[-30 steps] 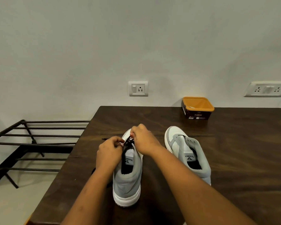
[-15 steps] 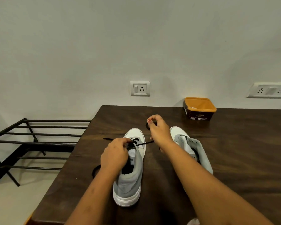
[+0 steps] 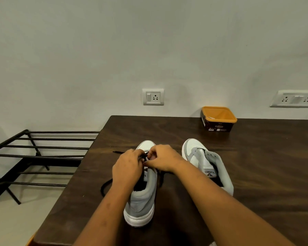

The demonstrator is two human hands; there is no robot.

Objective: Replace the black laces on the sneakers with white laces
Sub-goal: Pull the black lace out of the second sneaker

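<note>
Both hands, left hand (image 3: pixel 127 166) and right hand (image 3: pixel 164 159), pinch black lace (image 3: pixel 146 157) on left sneaker (image 3: pixel 142 197); pull slack evenly through each eyelet.

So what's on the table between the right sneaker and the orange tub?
Nothing: in the head view, only bare dark wood of the table lies between the right sneaker and the orange tub.
</note>
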